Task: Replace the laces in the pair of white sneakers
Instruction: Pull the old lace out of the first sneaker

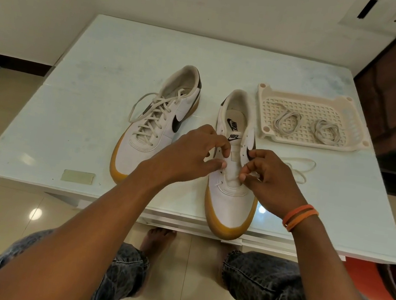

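My left hand (191, 154) and right hand (268, 179) pinch the lace (232, 180) at the near-edge sneaker (229, 196); a weak pinch may let it slip from the eyelet.

I see two white sneakers, the laced one (157, 128) and the unlaced one (232, 181), each with a black swoosh and gum-tan sole. The tabletop (104, 78) is pale mint, faintly mottled. The cream basket (304, 140) has a grid-pattern floor and holds off-white laces (287, 121). My right wrist wears orange bands (299, 216).
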Demonstrator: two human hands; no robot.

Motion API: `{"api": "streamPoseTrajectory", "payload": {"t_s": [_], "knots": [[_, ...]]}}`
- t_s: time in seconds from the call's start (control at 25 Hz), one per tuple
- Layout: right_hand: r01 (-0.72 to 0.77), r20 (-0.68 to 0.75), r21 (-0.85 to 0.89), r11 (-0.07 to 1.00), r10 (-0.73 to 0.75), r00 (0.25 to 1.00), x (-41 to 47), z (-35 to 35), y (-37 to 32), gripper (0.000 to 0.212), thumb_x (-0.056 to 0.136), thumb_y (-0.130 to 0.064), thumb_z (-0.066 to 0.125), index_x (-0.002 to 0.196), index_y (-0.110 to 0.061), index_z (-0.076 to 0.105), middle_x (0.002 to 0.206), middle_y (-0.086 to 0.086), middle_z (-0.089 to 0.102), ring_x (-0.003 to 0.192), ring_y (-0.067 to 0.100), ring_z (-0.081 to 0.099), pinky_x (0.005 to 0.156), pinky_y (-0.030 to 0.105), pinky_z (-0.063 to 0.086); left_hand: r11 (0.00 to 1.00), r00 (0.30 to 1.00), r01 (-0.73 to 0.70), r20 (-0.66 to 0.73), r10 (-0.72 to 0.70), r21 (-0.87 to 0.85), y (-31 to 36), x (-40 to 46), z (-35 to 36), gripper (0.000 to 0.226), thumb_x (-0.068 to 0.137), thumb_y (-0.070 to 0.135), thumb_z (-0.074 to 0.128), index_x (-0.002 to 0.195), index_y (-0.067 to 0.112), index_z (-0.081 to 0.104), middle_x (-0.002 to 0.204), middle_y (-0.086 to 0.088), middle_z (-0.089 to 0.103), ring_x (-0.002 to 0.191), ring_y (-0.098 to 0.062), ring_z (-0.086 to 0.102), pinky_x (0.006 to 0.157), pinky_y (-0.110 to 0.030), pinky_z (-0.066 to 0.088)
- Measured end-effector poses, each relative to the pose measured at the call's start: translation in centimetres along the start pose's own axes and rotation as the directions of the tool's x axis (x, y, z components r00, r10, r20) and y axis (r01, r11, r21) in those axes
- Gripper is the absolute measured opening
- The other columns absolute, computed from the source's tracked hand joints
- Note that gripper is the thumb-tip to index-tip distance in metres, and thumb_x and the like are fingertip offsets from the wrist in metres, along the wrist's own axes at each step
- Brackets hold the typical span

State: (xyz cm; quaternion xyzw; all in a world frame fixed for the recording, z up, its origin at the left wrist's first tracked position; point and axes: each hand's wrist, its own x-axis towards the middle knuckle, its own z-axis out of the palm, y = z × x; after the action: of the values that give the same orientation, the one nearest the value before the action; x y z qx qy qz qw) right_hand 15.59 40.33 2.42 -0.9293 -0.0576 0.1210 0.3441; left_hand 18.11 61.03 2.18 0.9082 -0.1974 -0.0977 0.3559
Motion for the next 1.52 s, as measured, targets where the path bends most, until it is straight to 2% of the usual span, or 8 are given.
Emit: {"api": "streamPoseTrajectory", "payload": {"t_s": [0.2, 0.48, 0.68, 1.0, 1.08, 1.24, 1.4, 1.52], "knots": [[0.034, -0.139, -0.154, 0.988, -0.056, 0.989, 0.2, 1.3, -0.6, 0.006, 0.084, -0.017, 0.070, 0.088, -0.019, 0.066, 0.105, -0.004, 0.050, 0.099, 0.013, 0.052, 0.079, 0.022, 0.035, 0.995, 0.974, 0.047, 0.218, -0.066, 0.091, 0.7, -0.8, -0.6, 0.053, 0.073, 0.039, 0.082, 0.120, 0.044, 0.058, 0.126, 0.007, 0.036, 0.098, -0.012, 0.056, 0.081, -0.025, 0.052], [0.070, -0.171, -0.388, 0.919, -0.147, 0.974, 0.0, 2.8, -0.7, 0.012, 0.090, -0.015, 0.061, 0.103, -0.014, 0.061, 0.117, 0.007, 0.049, 0.080, 0.026, 0.061, 0.064, 0.026, 0.042, 0.989, 0.988, 0.045, 0.138, -0.064, 0.138, 1.0, -0.7, 0.1, 0.049, 0.067, 0.033, 0.087, 0.109, 0.039, 0.062, 0.123, 0.005, 0.037, 0.098, -0.018, 0.056, 0.081, -0.031, 0.054], [0.101, -0.170, -0.115, 0.988, -0.120, 0.978, 0.5, 0.8, 0.4, 0.007, 0.090, -0.010, 0.060, 0.086, -0.015, 0.058, 0.094, 0.003, 0.056, 0.084, 0.018, 0.054, 0.074, 0.026, 0.043, 0.987, 0.997, 0.036, 0.058, -0.046, 0.155, 1.0, -0.8, 0.8, 0.038, 0.070, 0.037, 0.083, 0.101, 0.034, 0.061, 0.120, 0.004, 0.038, 0.092, -0.022, 0.058, 0.078, -0.042, 0.055], [-0.321, -0.458, -0.046, 0.946, 0.266, 0.848, 1.1, -3.9, 6.3, 0.009, 0.088, -0.005, 0.058, 0.090, -0.012, 0.062, 0.107, 0.019, 0.061, 0.098, 0.031, 0.056, 0.078, 0.025, 0.033, 0.997, 0.998, 0.058, 0.031, -0.060, 0.051, 0.7, -0.5, 1.1, 0.029, 0.075, 0.039, 0.080, 0.099, 0.035, 0.064, 0.117, 0.005, 0.038, 0.094, -0.016, 0.055, 0.082, -0.037, 0.053], [-0.366, -0.371, -0.038, 0.930, 0.326, 0.869, 1.0, -3.8, 6.5, 0.027, 0.088, -0.013, 0.064, 0.116, -0.012, 0.061, 0.125, 0.023, 0.051, 0.107, 0.035, 0.054, 0.087, 0.030, 0.038, 0.998, 0.998, 0.061, 0.032, -0.061, 0.003, 0.6, -0.5, 1.3, 0.032, 0.080, 0.039, 0.076, 0.110, 0.037, 0.064, 0.119, 0.005, 0.035, 0.098, -0.014, 0.052, 0.086, -0.029, 0.050], [-0.300, 0.051, -0.234, 0.925, 0.320, 0.946, 1.0, -1.3, 5.0, 0.084, 0.087, -0.019, 0.067, 0.153, -0.032, 0.016, 0.157, 0.021, 0.006, 0.137, 0.039, 0.032, 0.110, 0.040, 0.031, 0.999, 0.998, 0.051, 0.022, -0.051, -0.006, 0.6, -0.5, 1.7, 0.052, 0.084, 0.038, 0.072, 0.132, 0.038, 0.051, 0.121, 0.007, 0.030, 0.106, -0.013, 0.050, 0.087, -0.022, 0.045], [-0.155, -0.017, -0.547, 0.823, 0.174, 0.985, 1.5, 1.3, 5.1, 0.047, 0.089, -0.018, 0.060, 0.134, -0.026, 0.050, 0.142, 0.010, 0.035, 0.123, 0.037, 0.044, 0.089, 0.045, 0.048, 0.998, 0.999, 0.048, 0.021, -0.048, 0.034, 0.8, -0.5, 1.7, 0.066, 0.084, 0.040, 0.071, 0.140, 0.038, 0.038, 0.124, 0.005, 0.029, 0.102, -0.014, 0.051, 0.084, -0.025, 0.047], [-0.200, -0.149, -0.504, 0.841, 0.143, 0.978, 1.7, 0.2, 6.3, 0.015, 0.087, -0.007, 0.061, 0.100, -0.008, 0.068, 0.106, 0.014, 0.056, 0.097, 0.035, 0.060, 0.075, 0.036, 0.049, 0.998, 0.999, 0.035, 0.017, -0.036, 0.050, 1.1, -0.4, 1.8, 0.067, 0.084, 0.040, 0.072, 0.140, 0.039, 0.036, 0.124, 0.005, 0.028, 0.100, -0.016, 0.053, 0.084, -0.026, 0.048]]}}
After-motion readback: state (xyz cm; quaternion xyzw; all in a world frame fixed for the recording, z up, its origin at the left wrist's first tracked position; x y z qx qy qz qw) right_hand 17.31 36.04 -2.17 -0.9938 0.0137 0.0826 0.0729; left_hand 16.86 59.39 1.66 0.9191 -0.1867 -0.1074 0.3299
